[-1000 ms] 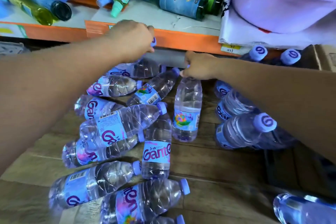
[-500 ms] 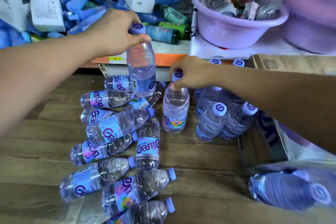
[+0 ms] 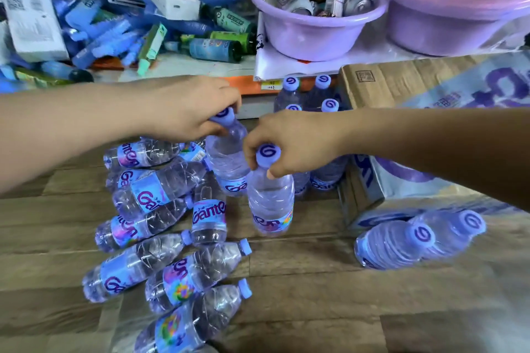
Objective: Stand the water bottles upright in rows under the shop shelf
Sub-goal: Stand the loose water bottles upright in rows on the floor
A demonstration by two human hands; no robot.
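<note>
Both lifted bottles [image 3: 271, 200] now nearer, bases unclear.

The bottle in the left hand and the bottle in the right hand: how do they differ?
The left hand's bottle stands farther back, nearer the shelf; the right hand's bottle is closer to the camera. The left hand hides most of its cap; the right hand leaves its cap top showing. Both are upright, clear, purple-capped and gripped at the cap.

Left hand [image 3: 189, 109] and right hand [image 3: 289, 143] both extended forward, fingers curled in pinch (palms down), forearms converging.
</note>
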